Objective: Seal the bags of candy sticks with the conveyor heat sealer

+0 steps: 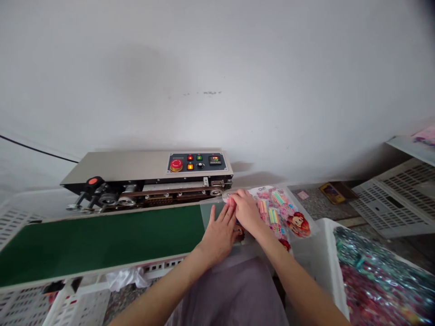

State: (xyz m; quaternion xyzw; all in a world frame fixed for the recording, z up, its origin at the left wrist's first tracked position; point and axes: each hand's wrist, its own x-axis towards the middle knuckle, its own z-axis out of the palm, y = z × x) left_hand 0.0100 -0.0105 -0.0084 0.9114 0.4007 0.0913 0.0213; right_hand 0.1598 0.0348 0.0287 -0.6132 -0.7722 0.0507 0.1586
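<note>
1. Clear bag (pixel 205 213): at the right end of the green conveyor belt (pixel 112 240), beneath both hands.
2. Left hand (pixel 219 233): laid on the bag, fingers partly spread.
3. Right hand (pixel 247 209): fingers bent beside the left fingertips; whether they pinch anything cannot be told.
4. Printed bags (pixel 298 224): overlapping, right of the hands.
5. Machine (pixel 132 165): behind the belt, panel lit.

Both bare forearms (pixel 288 262) reach out beyond the lap (pixel 231 294), angling together. Ahead of it, the left hand (pixel 219 233) lies palm down, fingers (pixel 213 214) spread; the right hand (pixel 247 209), knuckles bent, meets it, its fingertips perhaps pinched, though partly hidden.
</note>
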